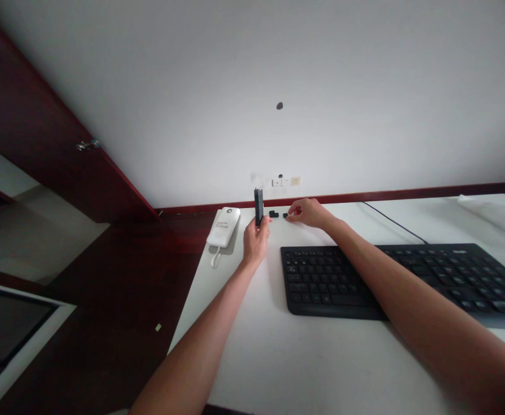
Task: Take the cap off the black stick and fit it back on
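My left hand [256, 241] is closed around the lower end of a slim dark rectangular block [258, 206], which stands upright above the white desk. What kind of thing the block is I cannot make out. To its right my right hand [307, 213] reaches down to the desk near its far edge, fingertips together at a small black piece [285, 215]. Whether the fingers grip that piece or only touch it is too small to tell. Another small black piece [273, 214] lies between the two hands.
A white power bank [224, 227] with a short strap lies at the desk's left edge. Under my right forearm is a black keyboard [316, 279], its cable [394, 222] running back. White plastic [494, 210] lies far right. Behind the desk is a wall with sockets [285, 181].
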Action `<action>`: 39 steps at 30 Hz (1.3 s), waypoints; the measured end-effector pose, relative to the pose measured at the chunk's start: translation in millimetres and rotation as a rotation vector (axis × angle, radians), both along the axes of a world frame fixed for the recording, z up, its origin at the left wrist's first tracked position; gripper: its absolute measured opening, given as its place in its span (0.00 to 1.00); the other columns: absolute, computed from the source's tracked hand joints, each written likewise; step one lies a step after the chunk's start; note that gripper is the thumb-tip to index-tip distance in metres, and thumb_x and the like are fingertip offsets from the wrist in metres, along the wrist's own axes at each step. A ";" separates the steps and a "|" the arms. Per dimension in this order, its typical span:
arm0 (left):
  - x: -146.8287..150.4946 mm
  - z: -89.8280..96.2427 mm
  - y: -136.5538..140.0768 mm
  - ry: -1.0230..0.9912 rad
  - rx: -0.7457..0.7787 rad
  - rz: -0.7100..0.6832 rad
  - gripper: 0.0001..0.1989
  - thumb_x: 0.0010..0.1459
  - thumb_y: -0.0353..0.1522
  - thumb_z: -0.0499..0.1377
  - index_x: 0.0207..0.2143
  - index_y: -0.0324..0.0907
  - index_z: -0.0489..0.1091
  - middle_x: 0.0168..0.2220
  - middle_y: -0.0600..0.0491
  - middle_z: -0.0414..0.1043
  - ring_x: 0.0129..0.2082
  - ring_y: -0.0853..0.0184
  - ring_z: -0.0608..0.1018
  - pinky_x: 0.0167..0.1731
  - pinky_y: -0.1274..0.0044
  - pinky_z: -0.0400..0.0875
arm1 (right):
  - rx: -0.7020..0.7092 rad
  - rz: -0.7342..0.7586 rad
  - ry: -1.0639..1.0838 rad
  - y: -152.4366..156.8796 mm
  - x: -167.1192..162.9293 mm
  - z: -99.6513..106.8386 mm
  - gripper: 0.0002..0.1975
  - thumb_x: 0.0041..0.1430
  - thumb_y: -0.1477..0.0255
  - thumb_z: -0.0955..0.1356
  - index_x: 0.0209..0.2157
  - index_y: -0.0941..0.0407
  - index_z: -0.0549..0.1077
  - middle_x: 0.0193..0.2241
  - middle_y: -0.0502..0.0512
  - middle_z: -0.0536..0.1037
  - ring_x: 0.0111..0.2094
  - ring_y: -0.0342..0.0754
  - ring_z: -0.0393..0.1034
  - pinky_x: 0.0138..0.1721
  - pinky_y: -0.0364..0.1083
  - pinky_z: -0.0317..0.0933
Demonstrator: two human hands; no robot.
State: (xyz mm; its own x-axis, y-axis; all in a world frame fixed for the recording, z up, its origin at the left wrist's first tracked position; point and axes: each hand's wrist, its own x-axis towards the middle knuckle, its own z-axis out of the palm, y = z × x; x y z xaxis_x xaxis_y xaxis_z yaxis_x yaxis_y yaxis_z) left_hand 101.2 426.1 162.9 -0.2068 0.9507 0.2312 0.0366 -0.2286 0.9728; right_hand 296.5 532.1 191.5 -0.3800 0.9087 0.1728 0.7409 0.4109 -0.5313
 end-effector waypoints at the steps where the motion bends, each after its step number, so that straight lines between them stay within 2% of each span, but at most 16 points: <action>1: 0.1 0.0 0.1 0.001 0.002 0.000 0.26 0.63 0.54 0.58 0.40 0.40 0.73 0.20 0.61 0.54 0.19 0.75 0.59 0.20 0.81 0.52 | -0.002 -0.003 -0.014 -1.8 -0.8 1.7 0.07 0.52 0.68 0.74 0.33 0.55 0.83 0.30 0.54 0.83 0.33 0.50 0.77 0.34 0.45 0.65; 25: 1.3 6.5 -2.3 -0.048 -0.051 -0.002 0.25 0.61 0.54 0.61 0.38 0.40 0.73 0.19 0.60 0.57 0.19 0.74 0.62 0.19 0.81 0.53 | 0.027 -0.058 -0.058 -6.2 -15.8 0.5 0.06 0.55 0.67 0.72 0.31 0.53 0.83 0.30 0.55 0.84 0.33 0.50 0.77 0.33 0.46 0.63; 39: 0.3 9.1 -3.7 0.017 -0.057 -0.010 0.25 0.63 0.54 0.58 0.39 0.39 0.72 0.20 0.59 0.60 0.19 0.74 0.64 0.20 0.81 0.55 | 0.025 -0.085 -0.060 -10.0 -19.1 4.1 0.07 0.55 0.66 0.72 0.31 0.53 0.84 0.31 0.57 0.85 0.35 0.53 0.78 0.36 0.48 0.67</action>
State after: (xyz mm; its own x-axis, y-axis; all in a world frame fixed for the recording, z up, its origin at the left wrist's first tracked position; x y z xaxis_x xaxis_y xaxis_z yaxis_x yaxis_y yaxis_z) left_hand 101.5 422.4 172.0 -0.1938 0.9643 0.1805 0.0516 -0.1737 0.9834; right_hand 277.4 522.1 195.6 -0.3119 0.9339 0.1749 0.8041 0.3575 -0.4750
